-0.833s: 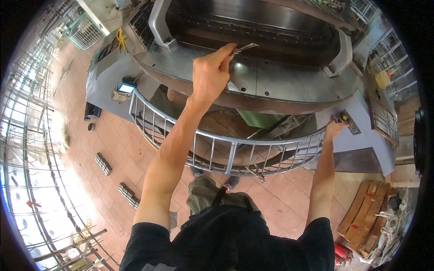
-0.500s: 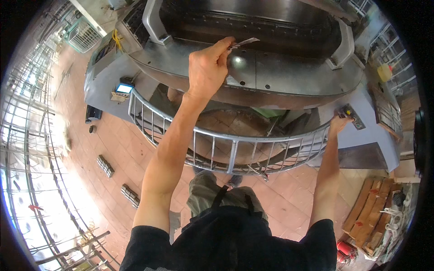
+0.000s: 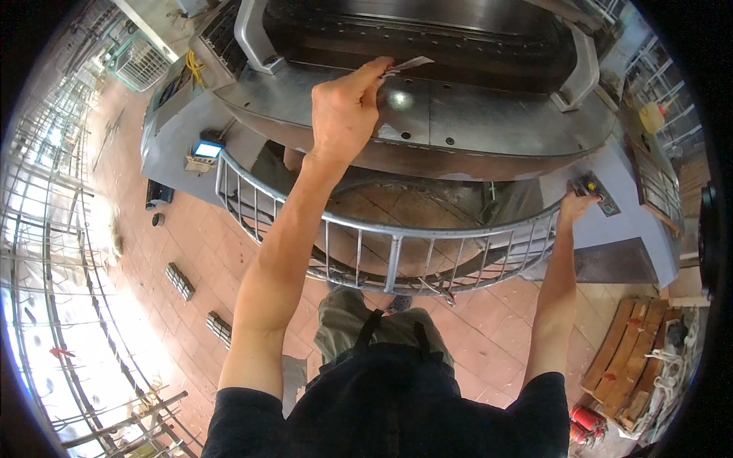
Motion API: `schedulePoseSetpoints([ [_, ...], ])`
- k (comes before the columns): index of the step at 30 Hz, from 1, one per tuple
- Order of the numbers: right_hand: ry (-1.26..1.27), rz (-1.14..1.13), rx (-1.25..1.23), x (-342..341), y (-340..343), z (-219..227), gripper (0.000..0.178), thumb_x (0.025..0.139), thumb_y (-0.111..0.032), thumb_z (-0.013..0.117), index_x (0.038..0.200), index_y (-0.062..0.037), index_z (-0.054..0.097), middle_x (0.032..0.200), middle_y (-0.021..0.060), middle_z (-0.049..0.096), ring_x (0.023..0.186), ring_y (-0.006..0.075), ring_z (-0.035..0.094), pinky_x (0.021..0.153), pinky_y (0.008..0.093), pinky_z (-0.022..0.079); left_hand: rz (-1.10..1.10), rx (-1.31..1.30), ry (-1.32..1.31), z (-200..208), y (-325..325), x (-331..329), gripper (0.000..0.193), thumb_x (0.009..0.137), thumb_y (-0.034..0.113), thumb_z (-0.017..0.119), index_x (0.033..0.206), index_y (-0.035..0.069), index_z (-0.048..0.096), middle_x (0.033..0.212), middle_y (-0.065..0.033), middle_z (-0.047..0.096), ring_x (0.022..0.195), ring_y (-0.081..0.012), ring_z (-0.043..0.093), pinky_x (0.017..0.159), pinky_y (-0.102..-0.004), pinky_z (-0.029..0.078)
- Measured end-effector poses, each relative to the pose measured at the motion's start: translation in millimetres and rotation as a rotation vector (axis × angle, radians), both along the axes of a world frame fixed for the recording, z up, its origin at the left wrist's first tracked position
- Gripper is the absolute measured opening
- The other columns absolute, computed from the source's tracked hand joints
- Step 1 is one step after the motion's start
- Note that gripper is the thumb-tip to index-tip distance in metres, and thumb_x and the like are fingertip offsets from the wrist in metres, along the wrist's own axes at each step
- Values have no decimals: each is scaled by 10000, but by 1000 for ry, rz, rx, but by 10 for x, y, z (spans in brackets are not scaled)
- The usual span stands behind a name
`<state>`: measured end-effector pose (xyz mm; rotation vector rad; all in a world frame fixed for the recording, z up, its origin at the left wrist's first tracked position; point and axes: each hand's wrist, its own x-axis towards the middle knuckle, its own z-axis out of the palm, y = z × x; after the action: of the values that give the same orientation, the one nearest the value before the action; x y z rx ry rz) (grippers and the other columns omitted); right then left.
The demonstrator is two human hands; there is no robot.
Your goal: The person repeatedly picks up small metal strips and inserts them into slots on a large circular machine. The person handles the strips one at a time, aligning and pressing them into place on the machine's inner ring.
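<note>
My left hand (image 3: 346, 107) is closed in a pinch on a thin, pale metal strip (image 3: 409, 66). The strip points right, above the flat steel bed (image 3: 473, 114) of a large machine. Its gripped end is hidden by the fingers. At the machine's right side, my right hand (image 3: 576, 203) reaches to a control panel (image 3: 597, 191) with a yellow button and several others. The fingers lie at the panel's near left edge, beside the railing's end. Whether a fingertip presses a button, I cannot tell.
A curved metal railing (image 3: 395, 259) stands between my body and the machine. A small lit screen (image 3: 207, 149) is at the left. Two dark ribbed blocks (image 3: 180, 282) lie on the tiled floor. Wooden planks (image 3: 628, 355) and a red object (image 3: 586, 421) sit at the lower right.
My left hand and the strip have shifted slightly left and up in the view. My right hand stays at the control panel. The green thing under the bed shows less now.
</note>
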<state>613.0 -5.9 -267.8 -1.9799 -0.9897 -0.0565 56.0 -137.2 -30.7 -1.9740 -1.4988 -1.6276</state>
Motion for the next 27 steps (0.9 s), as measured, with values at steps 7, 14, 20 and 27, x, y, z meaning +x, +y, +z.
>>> schedulePoseSetpoints([
  [7,51,6,-54,-79,-76,115,1239,839,-320,826,1568,133,-66,1365,296,610,1277,422,592,1090,420,428,16,12,-26,25,-24,12,308,858,-27,753,1148,75,765,988,-159,772,847,-248,781,703,-292,572],
  [14,28,20,-13,-112,-90,127,1228,840,-313,819,1564,148,-59,1361,308,611,1273,430,595,1086,417,428,27,11,-26,23,-19,14,304,863,-11,757,1154,76,763,975,-162,769,844,-243,781,695,-292,569],
  [20,44,48,22,-44,-40,55,1216,836,-297,810,1557,161,-54,1384,328,584,1307,426,570,1090,406,420,32,-35,-30,25,-26,8,303,867,-15,746,1158,72,760,989,-160,768,844,-245,779,701,-290,570],
  [27,49,69,19,45,24,-15,1251,818,-340,827,1568,136,-54,1404,322,571,1318,431,561,1103,427,412,35,-21,-2,27,-12,8,295,869,-20,737,1149,68,760,977,-160,767,811,-256,771,689,-295,565],
])
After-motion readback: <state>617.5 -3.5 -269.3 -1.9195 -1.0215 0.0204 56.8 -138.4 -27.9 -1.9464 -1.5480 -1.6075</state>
